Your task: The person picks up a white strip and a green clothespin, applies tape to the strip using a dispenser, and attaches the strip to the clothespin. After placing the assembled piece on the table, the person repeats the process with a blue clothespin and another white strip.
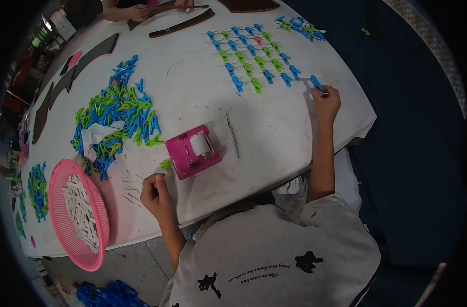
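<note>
At the left end of the tabletop, a pink basket (58, 220) juts over the near edge, with white sticks (81, 212) heaped inside it. Beyond it, toward the middle, lies a broad pile of blue and green clips (118, 110) with a crumpled white scrap (96, 134) lying on it.

The person's left hand (155, 192) rests near the near edge, its fingers curled into a loose fist. I cannot tell whether anything is inside it. A single green clip (166, 163) lies just past its knuckles, right beside a pink box (185, 158) that carries a white roll (199, 144). A thin white stick (234, 137) lies just right of the box.

Farther right, toward the far edge, the rows of clips (255, 56) are laid out in a tidy grid, blue and green alternating.

At the right end of the nearest row, near the table's right edge, the right hand (326, 104) pinches a blue clip (316, 82) between its fingertips, the arm stretched across the table.

At the far edge, another person's hand (139, 12) rests by dark curved strips (182, 23).
</note>
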The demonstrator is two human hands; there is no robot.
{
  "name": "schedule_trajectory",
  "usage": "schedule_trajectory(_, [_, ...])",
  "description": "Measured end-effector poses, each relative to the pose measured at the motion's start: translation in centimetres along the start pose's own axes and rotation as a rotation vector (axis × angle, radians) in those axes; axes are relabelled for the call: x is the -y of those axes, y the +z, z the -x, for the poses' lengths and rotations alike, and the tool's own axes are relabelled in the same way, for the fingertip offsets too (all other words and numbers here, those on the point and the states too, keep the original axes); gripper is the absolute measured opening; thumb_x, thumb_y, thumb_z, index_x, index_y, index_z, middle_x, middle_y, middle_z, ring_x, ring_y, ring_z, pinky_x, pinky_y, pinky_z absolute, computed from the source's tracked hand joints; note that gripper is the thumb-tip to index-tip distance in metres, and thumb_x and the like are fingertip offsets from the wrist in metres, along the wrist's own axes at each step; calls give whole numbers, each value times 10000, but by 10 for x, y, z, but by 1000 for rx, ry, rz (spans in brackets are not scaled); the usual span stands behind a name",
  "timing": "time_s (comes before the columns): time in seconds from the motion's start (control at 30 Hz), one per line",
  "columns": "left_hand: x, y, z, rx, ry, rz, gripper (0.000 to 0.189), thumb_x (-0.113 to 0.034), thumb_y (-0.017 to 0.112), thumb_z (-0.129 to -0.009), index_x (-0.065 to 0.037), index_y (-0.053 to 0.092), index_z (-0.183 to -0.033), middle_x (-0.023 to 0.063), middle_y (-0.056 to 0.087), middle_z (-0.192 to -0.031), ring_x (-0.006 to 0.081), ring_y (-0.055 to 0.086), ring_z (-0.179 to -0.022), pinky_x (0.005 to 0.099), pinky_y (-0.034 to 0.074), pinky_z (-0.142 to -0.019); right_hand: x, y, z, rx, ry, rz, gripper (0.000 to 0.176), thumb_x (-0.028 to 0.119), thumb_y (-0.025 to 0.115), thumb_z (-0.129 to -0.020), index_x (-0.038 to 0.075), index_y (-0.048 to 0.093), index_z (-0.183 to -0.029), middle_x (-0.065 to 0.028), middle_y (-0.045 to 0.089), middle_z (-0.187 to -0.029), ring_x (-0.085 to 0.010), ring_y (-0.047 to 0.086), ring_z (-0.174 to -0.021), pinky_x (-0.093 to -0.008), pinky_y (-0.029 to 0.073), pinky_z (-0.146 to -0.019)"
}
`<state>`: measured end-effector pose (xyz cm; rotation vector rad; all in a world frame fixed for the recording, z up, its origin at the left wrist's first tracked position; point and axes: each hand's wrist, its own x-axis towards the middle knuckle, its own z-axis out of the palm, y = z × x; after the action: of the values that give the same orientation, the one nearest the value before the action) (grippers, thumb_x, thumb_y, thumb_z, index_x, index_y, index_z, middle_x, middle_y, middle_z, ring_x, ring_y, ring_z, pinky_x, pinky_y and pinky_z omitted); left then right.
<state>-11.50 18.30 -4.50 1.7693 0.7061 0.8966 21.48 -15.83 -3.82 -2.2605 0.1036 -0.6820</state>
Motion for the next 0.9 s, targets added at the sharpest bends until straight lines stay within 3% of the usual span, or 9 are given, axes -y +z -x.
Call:
schedule_trajectory(0.07, [-18,3,-3,-147,40,88,124,-107,635,-929,17,637,-938,-35,488,-693,42,397,-629,211,324,-574,26,-21,12,-156,-217,-161,206,83,754,-754,-13,681,-921,-110,636,-939,-187,619,-765,-311,515,-647])
schedule_trajectory(0.13, [-52,5,-4,-176,384,197,246,-85,621,-920,12,557,-1136,2,496,-763,72,438,-678,226,356,-620,65,-35,33,-172,-328,-253,198,45,757,-747,-4,680,-923,-93,642,-933,-163,612,-738,-277,505,-608])
schedule_trajectory(0.17, [-66,9,-5,-191,378,186,246,-85,621,-920,12,557,-1136,2,496,-763,72,438,-678,226,356,-620,83,-39,44,-191,-421,-330,202,7,761,-740,5,680,-925,-75,647,-927,-139,606,-711,-243,494,-569])
schedule_trajectory(0.23, [-96,27,-14,41,582,488,476,-66,642,-880,9,422,-1295,37,491,-840,109,462,-768,249,380,-703,109,-41,62,-202,-483,-406,225,-22,763,-730,3,674,-935,-79,656,-918,-131,603,-690,-227,486,-548])
schedule_trajectory(0.37, [-152,70,-22,289,412,679,770,-14,725,-758,-53,302,-1402,87,523,-1032,141,494,-940,296,389,-856,153,-53,97,-191,-629,-599,284,-55,778,-710,-16,657,-964,-106,675,-889,-133,606,-659,-216,492,-550])
schedule_trajectory(0.47, [-172,83,-22,325,312,732,830,14,723,-732,-83,277,-1425,99,539,-1103,156,519,-1015,308,394,-875,168,-53,116,-214,-735,-658,330,-67,785,-691,-37,629,-981,-139,674,-895,-169,625,-689,-240,512,-583])
schedule_trajectory(0.57, [-174,82,-22,352,214,819,827,35,708,-722,-94,292,-1425,94,550,-1147,162,530,-1068,312,396,-878,176,-57,135,-175,-762,-709,373,-87,780,-667,-44,604,-994,-160,671,-906,-195,639,-710,-262,523,-602])
schedule_trajectory(0.9, [-167,71,-28,455,209,810,706,69,670,-741,-78,388,-1371,52,577,-1064,114,544,-1016,267,400,-866,183,-55,152,-37,-794,-762,421,-87,779,-659,-36,591,-1032,-173,664,-932,-211,670,-754,-261,552,-609])
